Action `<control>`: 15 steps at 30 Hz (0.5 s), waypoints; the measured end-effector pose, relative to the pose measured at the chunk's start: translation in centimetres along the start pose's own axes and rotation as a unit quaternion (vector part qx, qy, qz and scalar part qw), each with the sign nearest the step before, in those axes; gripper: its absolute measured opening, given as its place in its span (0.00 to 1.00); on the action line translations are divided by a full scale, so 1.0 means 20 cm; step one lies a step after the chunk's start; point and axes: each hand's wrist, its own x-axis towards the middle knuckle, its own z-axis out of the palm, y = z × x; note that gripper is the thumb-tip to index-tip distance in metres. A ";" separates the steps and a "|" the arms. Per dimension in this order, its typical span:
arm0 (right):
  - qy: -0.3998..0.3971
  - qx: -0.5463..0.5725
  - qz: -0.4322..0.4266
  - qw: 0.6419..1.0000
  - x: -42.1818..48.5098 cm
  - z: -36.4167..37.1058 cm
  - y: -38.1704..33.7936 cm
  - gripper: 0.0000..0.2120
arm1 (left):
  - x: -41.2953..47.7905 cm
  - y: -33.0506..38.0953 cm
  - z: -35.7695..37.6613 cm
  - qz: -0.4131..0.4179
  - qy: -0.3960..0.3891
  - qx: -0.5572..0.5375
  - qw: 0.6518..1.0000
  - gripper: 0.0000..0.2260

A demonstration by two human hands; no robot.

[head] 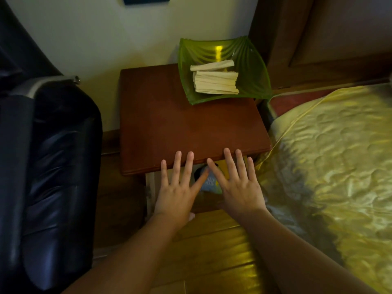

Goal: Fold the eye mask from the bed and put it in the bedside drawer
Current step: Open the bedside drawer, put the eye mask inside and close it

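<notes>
My left hand [177, 187] and my right hand [238, 185] hover flat, fingers spread, over the pulled-out drawer [149, 187] beneath the front edge of the red-brown bedside table [169, 124]. Neither hand holds anything. Between the hands, down in the drawer, I see a dark shape [199, 174] and a blue-grey item with a yellow patch [211, 183]; whether either is the eye mask I cannot tell. The hands hide most of the drawer's inside.
A green glass dish [252, 81] with a stack of pale flat sticks [215, 81] sits on the table's back right corner. A dark leather chair [48, 155] stands at the left. The bed with a golden quilted cover [328, 155] lies to the right. The floor is wood.
</notes>
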 end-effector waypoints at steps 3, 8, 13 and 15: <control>-0.002 -0.004 -0.008 1.000 0.00 0.00 0.01 0.62 | 0.00 -0.01 -0.01 -0.002 0.011 -0.018 1.000 0.59; 0.016 -0.006 0.002 1.000 0.02 0.02 0.00 0.54 | 0.04 -0.04 0.00 -0.010 0.052 -0.030 0.998 0.54; 0.069 -0.009 0.016 0.997 0.06 0.04 -0.02 0.39 | 0.05 -0.06 0.06 0.002 0.097 -0.028 0.995 0.53; 0.069 -0.020 0.018 0.997 0.08 0.04 -0.01 0.38 | 0.09 -0.07 0.06 -0.011 0.124 -0.023 0.992 0.47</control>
